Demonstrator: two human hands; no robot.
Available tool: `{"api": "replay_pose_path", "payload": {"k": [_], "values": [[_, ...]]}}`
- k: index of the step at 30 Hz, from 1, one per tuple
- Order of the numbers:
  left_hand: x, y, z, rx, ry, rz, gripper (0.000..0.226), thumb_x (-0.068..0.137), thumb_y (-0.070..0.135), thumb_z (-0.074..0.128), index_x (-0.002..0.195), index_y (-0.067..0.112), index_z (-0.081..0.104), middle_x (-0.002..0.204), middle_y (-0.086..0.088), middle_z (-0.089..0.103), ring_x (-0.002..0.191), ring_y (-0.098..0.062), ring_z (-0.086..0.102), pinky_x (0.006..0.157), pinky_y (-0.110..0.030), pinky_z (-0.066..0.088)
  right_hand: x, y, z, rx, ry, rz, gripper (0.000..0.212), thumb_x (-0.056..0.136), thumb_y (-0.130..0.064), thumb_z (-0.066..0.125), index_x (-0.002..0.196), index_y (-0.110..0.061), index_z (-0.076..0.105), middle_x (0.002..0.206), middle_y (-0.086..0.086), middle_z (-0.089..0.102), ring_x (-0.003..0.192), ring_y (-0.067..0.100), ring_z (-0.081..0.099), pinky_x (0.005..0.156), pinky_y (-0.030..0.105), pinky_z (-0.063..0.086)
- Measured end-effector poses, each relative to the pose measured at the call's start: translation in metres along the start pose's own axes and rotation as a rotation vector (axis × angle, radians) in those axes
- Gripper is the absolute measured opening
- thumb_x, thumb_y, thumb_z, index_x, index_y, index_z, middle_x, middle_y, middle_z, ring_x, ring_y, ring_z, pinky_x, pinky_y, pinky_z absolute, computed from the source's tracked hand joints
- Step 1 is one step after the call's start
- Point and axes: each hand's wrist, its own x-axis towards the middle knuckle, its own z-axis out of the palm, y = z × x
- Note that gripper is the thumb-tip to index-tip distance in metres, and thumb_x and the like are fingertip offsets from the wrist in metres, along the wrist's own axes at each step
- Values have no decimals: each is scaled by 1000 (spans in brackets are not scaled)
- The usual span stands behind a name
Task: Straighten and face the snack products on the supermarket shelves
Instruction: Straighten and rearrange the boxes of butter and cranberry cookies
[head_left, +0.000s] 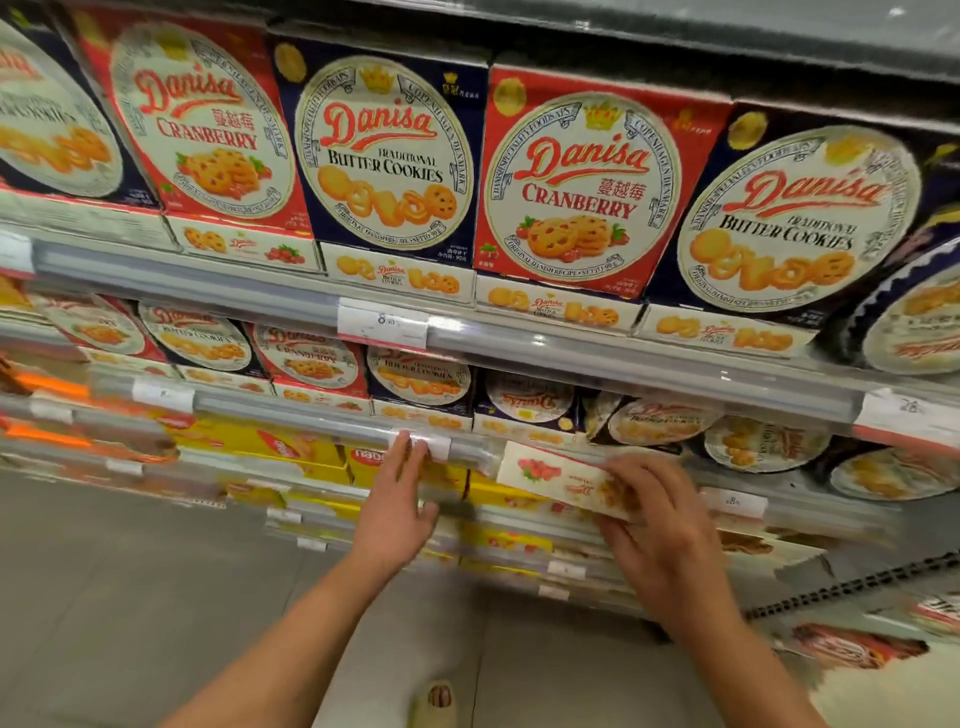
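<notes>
Danisa cookie boxes fill two shelves: red cranberry boxes (582, 182) and dark blue butter cookie boxes (384, 150) stand upright and face forward on the upper shelf. On the lower shelf several blue boxes (660, 423) at the right lean and lie tilted. My right hand (660, 525) grips a cranberry box (550, 475) by its pale side panel, held in front of the lower shelf's edge. My left hand (397, 499) has straight fingers that touch the lower shelf rail (311, 421) near a price tag.
Yellow snack boxes (270, 441) sit on the shelf below. Price tags (382, 322) hang on the rails. Round tins (914, 322) crowd the right end. The grey floor and my sandalled foot (434, 701) lie below; a black wire rack (857, 587) juts out at the right.
</notes>
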Motion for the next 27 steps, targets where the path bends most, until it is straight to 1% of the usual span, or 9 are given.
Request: {"api": "replay_pose_path", "payload": {"k": [2, 6, 8, 12, 15, 17, 19, 24, 27], "values": [[-5, 6, -14, -77, 16, -35, 78, 94, 24, 63, 161, 24, 23, 171, 0, 6, 156, -23, 14, 119, -33, 27, -13, -1, 2, 111, 12, 31, 60, 71, -5, 87, 125, -12, 62, 121, 1, 62, 111, 15, 57, 98, 23, 44], [-21, 13, -52, -96, 140, -60, 71, 93, 18, 65, 156, 13, 34, 168, -7, 21, 155, -25, 18, 119, -39, 26, -34, -7, 10, 258, 11, 108, 65, 73, -10, 87, 129, -22, 57, 122, -14, 56, 107, 10, 58, 86, 21, 51], [-23, 9, -77, -23, 209, -32, 75, 92, 19, 65, 158, 13, 30, 168, -8, 19, 155, -27, 19, 121, -43, 25, -44, -13, 16, 333, 11, 179, 62, 75, -10, 86, 130, -23, 58, 124, -15, 57, 109, 9, 59, 85, 20, 51], [-12, -6, -128, 143, 378, -2, 80, 92, 21, 65, 159, 9, 24, 169, -11, 15, 156, -29, 13, 125, -46, 22, -52, -24, 21, 377, -36, 240, 62, 78, -12, 84, 132, -27, 56, 125, -12, 60, 112, 12, 61, 82, 29, 56], [6, -17, -159, 177, 459, 27, 78, 92, 19, 64, 157, 5, 25, 166, -17, 21, 155, -33, 14, 126, -47, 19, -51, -33, 23, 346, -54, 244, 64, 77, -13, 86, 131, -30, 55, 124, -13, 60, 112, 8, 59, 81, 23, 53], [21, -24, -174, 278, 451, 61, 74, 88, 20, 69, 149, 0, 33, 155, -24, 35, 149, -42, 24, 124, -53, 23, -48, -42, 26, 316, -43, 279, 62, 76, -13, 87, 129, -28, 57, 121, -12, 61, 108, 4, 58, 81, 17, 50], [33, -32, -184, 418, 404, 73, 72, 84, 27, 74, 141, -1, 41, 143, -26, 46, 140, -47, 35, 119, -59, 28, -44, -52, 32, 303, -33, 342, 60, 77, -13, 87, 129, -25, 59, 120, -13, 60, 107, 4, 58, 82, 19, 52], [44, -51, -192, 504, 366, 218, 78, 76, 31, 76, 142, 5, 45, 138, -22, 51, 130, -45, 43, 117, -63, 29, -35, -93, 59, 287, 2, 423, 61, 77, -12, 87, 128, -29, 57, 121, -24, 56, 113, -7, 55, 81, 15, 48], [41, -65, -197, 500, 362, 308, 76, 74, 34, 76, 140, 9, 49, 136, -17, 52, 128, -41, 44, 115, -63, 30, -34, -119, 83, 289, 45, 510, 63, 75, -10, 88, 127, -32, 59, 122, -9, 64, 110, 9, 63, 83, 27, 57]]}}
